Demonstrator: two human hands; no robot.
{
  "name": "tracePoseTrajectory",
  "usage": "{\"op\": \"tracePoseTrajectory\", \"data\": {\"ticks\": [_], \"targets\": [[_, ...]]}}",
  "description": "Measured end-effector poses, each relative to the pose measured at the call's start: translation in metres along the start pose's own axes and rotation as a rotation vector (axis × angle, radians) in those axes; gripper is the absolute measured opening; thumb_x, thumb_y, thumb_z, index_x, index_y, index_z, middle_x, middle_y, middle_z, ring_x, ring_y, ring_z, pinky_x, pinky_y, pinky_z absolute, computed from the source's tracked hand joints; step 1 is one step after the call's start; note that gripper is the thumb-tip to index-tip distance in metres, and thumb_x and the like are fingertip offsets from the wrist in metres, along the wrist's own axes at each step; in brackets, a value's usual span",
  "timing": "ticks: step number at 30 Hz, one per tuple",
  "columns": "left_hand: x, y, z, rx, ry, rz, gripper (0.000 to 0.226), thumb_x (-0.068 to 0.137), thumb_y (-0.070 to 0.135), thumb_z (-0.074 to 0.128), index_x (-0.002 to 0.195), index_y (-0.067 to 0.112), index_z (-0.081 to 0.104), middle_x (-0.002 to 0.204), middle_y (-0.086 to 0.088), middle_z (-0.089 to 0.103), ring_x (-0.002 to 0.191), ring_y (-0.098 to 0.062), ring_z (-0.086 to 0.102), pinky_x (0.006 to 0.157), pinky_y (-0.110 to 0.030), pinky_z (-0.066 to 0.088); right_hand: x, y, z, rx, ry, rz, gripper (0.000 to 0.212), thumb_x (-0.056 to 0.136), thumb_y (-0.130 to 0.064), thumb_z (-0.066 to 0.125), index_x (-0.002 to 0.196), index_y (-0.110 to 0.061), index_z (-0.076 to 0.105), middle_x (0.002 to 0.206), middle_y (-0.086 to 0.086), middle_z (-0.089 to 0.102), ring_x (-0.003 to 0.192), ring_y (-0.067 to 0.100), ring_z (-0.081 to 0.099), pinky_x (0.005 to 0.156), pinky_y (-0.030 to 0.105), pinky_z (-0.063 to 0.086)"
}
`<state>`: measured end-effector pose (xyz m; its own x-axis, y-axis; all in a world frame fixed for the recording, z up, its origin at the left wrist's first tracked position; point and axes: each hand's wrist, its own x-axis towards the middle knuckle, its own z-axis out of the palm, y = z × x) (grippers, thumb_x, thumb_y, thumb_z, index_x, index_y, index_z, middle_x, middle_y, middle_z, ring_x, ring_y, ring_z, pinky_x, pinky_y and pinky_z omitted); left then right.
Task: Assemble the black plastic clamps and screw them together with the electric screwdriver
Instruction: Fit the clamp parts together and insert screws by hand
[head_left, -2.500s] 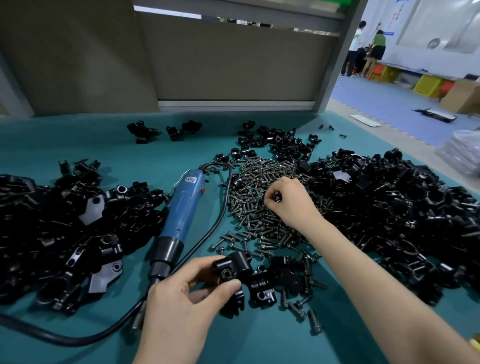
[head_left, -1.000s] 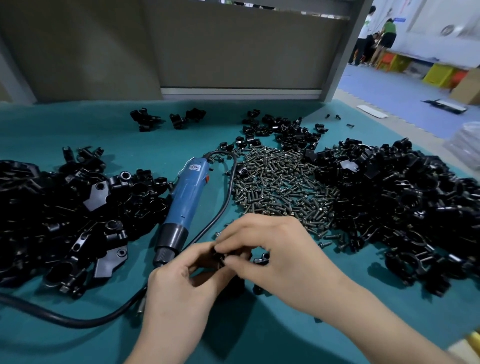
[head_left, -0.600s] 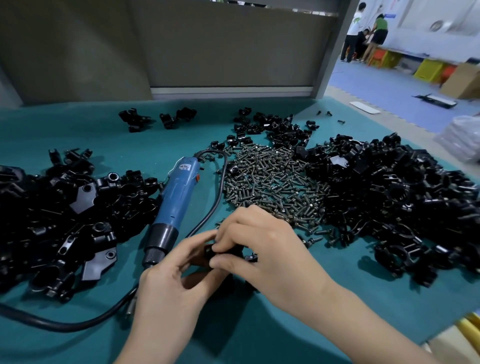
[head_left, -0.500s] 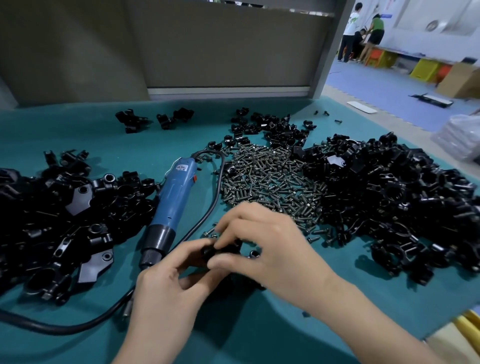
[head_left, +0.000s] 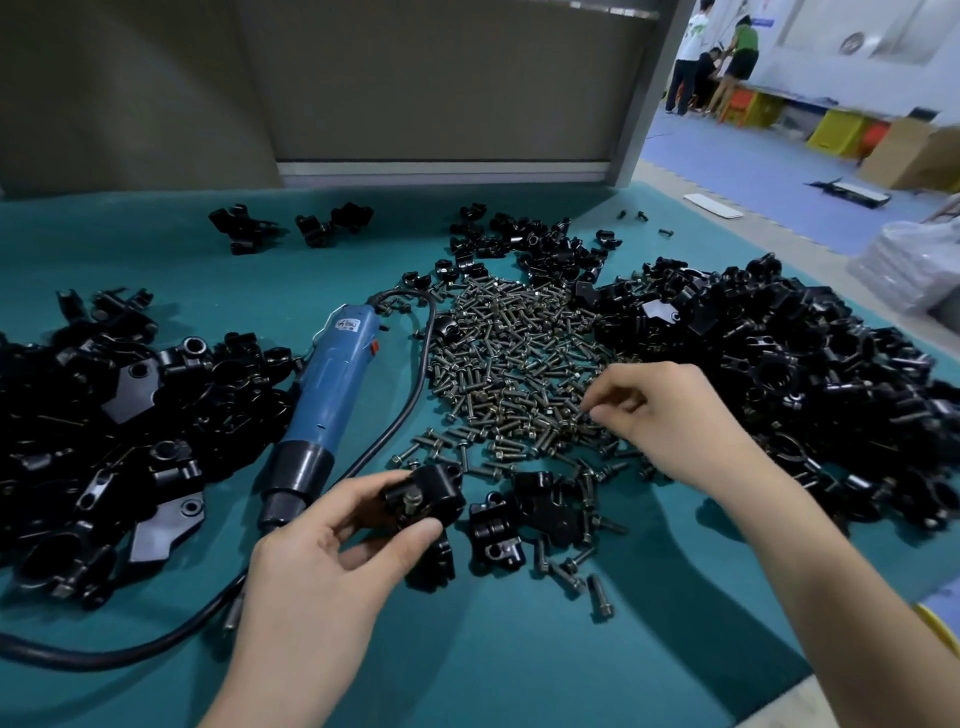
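We count one clamp (head_left: 423, 499) in play: the left hand (head_left: 332, 561) grips it above the near part of the bench (head_left: 519, 649), thumb underneath and fingers (head_left: 358, 488) curled over the top, with a single screw head (head_left: 410, 501) showing in its face. The right hand (head_left: 670, 415) reaches over the near edge of the screw pile (head_left: 519, 364), thumb and forefinger drawn narrow, tips almost together. We cannot tell whether a screw sits between them.

One blue electric screwdriver (head_left: 327, 395) lies flat left of the screws, bit end toward us. Its black cable (head_left: 415, 374) loops from the far end and runs back past the left wrist.

Two loose clamp pieces (head_left: 493, 525) lie just right of the held clamp, among a scatter of stray screws (head_left: 597, 592). The screws in the pile are too many to count.

We see three heaps of black parts: a large one on the left (head_left: 104, 441), a larger one on the right (head_left: 805, 374) and a smaller one beyond the screws (head_left: 530, 244). Two small clusters (head_left: 244, 228) sit near the bench's far edge, before a grey partition (head_left: 415, 78). The right forearm crosses the edge of the right heap.

Three people (head_left: 727, 57) stand far off, near a cardboard box (head_left: 909, 150).
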<state>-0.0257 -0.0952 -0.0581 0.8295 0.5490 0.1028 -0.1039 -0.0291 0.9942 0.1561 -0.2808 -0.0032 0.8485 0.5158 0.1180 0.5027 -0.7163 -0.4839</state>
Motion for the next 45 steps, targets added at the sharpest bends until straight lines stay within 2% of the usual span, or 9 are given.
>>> {"op": "tracePoseTrajectory", "data": {"ticks": [5, 11, 17, 20, 25, 30, 34, 41, 45], "targets": [[0.000, 0.003, 0.001, 0.001, 0.018, -0.009, 0.033, 0.050, 0.027, 0.077, 0.081, 0.037, 0.076, 0.084, 0.010, 0.076, 0.073, -0.003, 0.071, 0.065, -0.008, 0.051, -0.010, -0.006, 0.020, -0.006, -0.103, -0.038, 0.028, 0.081, -0.011, 0.075, 0.070, -0.031, 0.059, 0.068, -0.009, 0.064, 0.063, 0.004, 0.058, 0.061, 0.009, 0.045], [-0.001, 0.005, 0.003, -0.010, 0.025, -0.010, 0.028, 0.051, 0.020, 0.076, 0.077, 0.032, 0.076, 0.082, 0.008, 0.076, 0.070, -0.002, 0.071, 0.062, -0.007, 0.051, -0.012, -0.013, 0.030, -0.169, -0.130, -0.163, 0.020, 0.089, -0.010, 0.064, 0.097, -0.026, 0.056, 0.079, -0.011, 0.059, 0.070, 0.006, 0.054, 0.074, 0.025, 0.051], [-0.002, 0.006, 0.002, -0.011, 0.001, -0.018, 0.036, 0.048, 0.027, 0.077, 0.082, 0.038, 0.076, 0.085, 0.010, 0.076, 0.075, -0.004, 0.072, 0.066, -0.008, 0.052, -0.020, -0.025, 0.008, 1.059, -0.122, 0.023, 0.016, 0.076, -0.009, 0.070, 0.086, -0.019, 0.077, 0.073, 0.000, 0.068, 0.063, 0.008, 0.061, 0.057, 0.016, 0.049], [-0.002, 0.007, 0.002, -0.010, -0.001, -0.019, 0.037, 0.047, 0.031, 0.077, 0.083, 0.038, 0.076, 0.085, 0.010, 0.076, 0.075, -0.004, 0.072, 0.066, -0.009, 0.052, -0.024, -0.037, 0.012, 1.266, -0.165, 0.038, 0.017, 0.067, -0.015, 0.071, 0.083, -0.016, 0.078, 0.073, 0.005, 0.068, 0.060, 0.007, 0.060, 0.053, 0.014, 0.048], [-0.002, 0.009, 0.002, 0.006, -0.003, -0.018, 0.034, 0.050, 0.026, 0.077, 0.082, 0.037, 0.076, 0.085, 0.011, 0.076, 0.075, -0.004, 0.072, 0.066, -0.009, 0.052, -0.027, -0.043, 0.013, 1.125, -0.074, -0.026, 0.015, 0.070, -0.014, 0.073, 0.084, -0.016, 0.078, 0.071, 0.006, 0.070, 0.061, 0.011, 0.063, 0.056, 0.017, 0.050], [-0.003, 0.009, 0.002, 0.010, 0.017, -0.021, 0.028, 0.058, 0.011, 0.079, 0.077, 0.031, 0.077, 0.082, 0.011, 0.075, 0.070, -0.004, 0.072, 0.061, -0.007, 0.051, -0.017, -0.025, 0.013, 0.559, 0.146, 0.011, 0.017, 0.083, -0.006, 0.071, 0.086, -0.022, 0.073, 0.071, -0.004, 0.071, 0.062, 0.004, 0.063, 0.060, 0.014, 0.051], [-0.003, 0.009, 0.002, 0.009, 0.030, -0.034, 0.027, 0.056, 0.016, 0.079, 0.078, 0.030, 0.076, 0.081, 0.013, 0.075, 0.070, -0.003, 0.071, 0.061, -0.006, 0.049, -0.019, -0.002, 0.013, 0.295, 0.098, 0.045, 0.024, 0.086, -0.007, 0.069, 0.099, -0.027, 0.070, 0.085, -0.007, 0.068, 0.073, 0.010, 0.063, 0.073, 0.019, 0.053], [-0.003, 0.008, 0.002, 0.044, 0.048, -0.009, 0.028, 0.060, 0.010, 0.080, 0.078, 0.031, 0.075, 0.080, 0.015, 0.075, 0.070, 0.002, 0.070, 0.062, -0.004, 0.048, -0.041, 0.009, 0.004, 0.049, -0.097, -0.034, 0.023, 0.088, -0.010, 0.067, 0.093, -0.032, 0.071, 0.093, -0.013, 0.063, 0.080, 0.002, 0.059, 0.072, 0.014, 0.047], [-0.004, 0.008, 0.003, 0.020, 0.055, -0.013, 0.027, 0.058, 0.013, 0.079, 0.081, 0.027, 0.074, 0.080, 0.016, 0.074, 0.070, 0.003, 0.069, 0.062, -0.002, 0.047, -0.056, -0.005, 0.010, 0.054, -0.168, -0.081, 0.033, 0.083, -0.041, 0.067, 0.115, -0.032, 0.066, 0.105, -0.020, 0.057, 0.085, -0.004, 0.056, 0.073, 0.011, 0.042]]}}
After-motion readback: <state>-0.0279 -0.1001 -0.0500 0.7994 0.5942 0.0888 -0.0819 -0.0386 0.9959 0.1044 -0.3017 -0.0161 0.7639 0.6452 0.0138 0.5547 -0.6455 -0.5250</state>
